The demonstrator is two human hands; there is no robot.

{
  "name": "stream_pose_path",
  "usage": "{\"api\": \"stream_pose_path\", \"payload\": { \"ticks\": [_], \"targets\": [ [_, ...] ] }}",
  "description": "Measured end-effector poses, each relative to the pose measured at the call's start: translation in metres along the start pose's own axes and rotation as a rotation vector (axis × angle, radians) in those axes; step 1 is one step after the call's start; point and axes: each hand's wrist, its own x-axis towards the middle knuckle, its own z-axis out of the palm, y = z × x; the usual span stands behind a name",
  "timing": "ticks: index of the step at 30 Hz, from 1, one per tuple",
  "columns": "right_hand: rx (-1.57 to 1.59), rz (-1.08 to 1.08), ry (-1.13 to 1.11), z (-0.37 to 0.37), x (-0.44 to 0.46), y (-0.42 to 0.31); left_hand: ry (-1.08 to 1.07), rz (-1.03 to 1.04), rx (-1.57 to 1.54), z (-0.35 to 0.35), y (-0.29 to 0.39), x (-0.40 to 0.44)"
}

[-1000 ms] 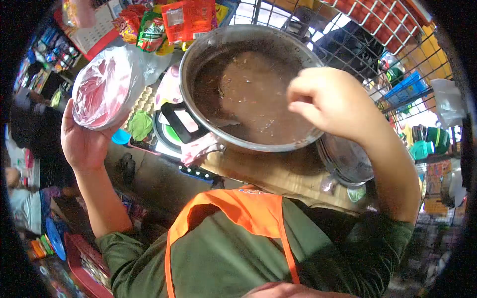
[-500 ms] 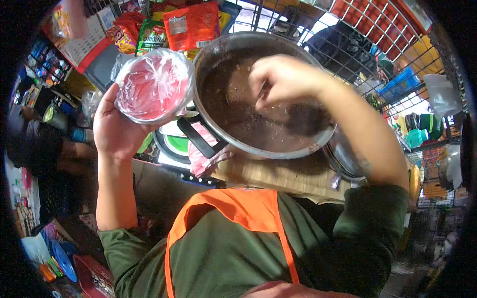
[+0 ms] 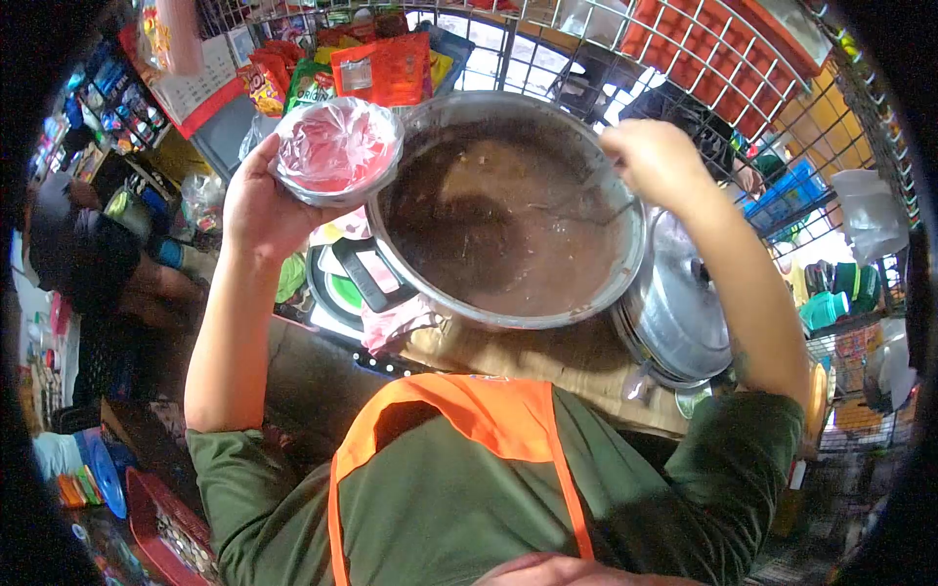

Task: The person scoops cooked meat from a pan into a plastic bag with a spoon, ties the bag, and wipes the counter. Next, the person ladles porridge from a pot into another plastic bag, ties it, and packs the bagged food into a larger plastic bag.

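Right hand (image 3: 664,164) shifted rightward | grasp unclear | left hand (image 3: 256,210) holds pink plastic-covered bowl (image 3: 337,148)

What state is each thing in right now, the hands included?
Pot: uncovered, holding brown contents.
Bowl: covered in clear plastic, held up beside the pot.
Left hand: gripping the bowl.
Right hand: raised by the pot's right rim; grip unclear.
Metal lid: off the pot, lying beside it.
Pink cloth: crumpled.
Orange apron: worn over a green shirt.
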Motion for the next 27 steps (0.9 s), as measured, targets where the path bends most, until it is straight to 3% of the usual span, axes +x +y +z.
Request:
{"api": "stream_pose_path", "payload": {
  "ticks": [2, 6, 12, 16, 18, 19, 20, 22, 27],
  "targets": [
    [-0.241, -0.245, 0.059, 0.02, -0.005, -0.021, 0.039, 0.002, 0.021, 0.004, -0.001, 0.004],
    [-0.328, -0.265, -0.02, 0.029, 0.0, -0.036, 0.075, -0.009, 0.104, 0.008, -0.002, 0.006],
    [-0.244, 0.034, -0.18, -0.018, 0.016, -0.009, 0.095, -0.008, 0.062, -0.001, 0.004, 0.009],
    [-0.16, 0.15, 0.06, -0.006, 0.02, 0.005, 0.117, -0.021, 0.049, -0.005, 0.004, 0.006],
    [-0.215, 0.096, 0.088, 0.015, 0.033, 0.003, 0.095, -0.028, 0.024, -0.007, 0.004, 0.003],
    [-0.219, 0.033, 0.205, 0.024, 0.037, -0.002, 0.067, -0.035, -0.001, -0.007, 0.004, 0.002],
    [-0.186, 0.041, 0.086, 0.028, 0.045, -0.007, 0.07, -0.032, -0.001, -0.005, 0.005, 0.002],
    [-0.098, 0.013, 0.152, 0.05, 0.057, -0.015, 0.124, -0.016, 0.022, -0.001, 0.005, 0.0],
    [0.215, 0.249, -0.138, 0.072, 0.078, -0.036, 0.019, -0.033, 0.01, -0.018, 0.011, -0.004]
  ]
}}
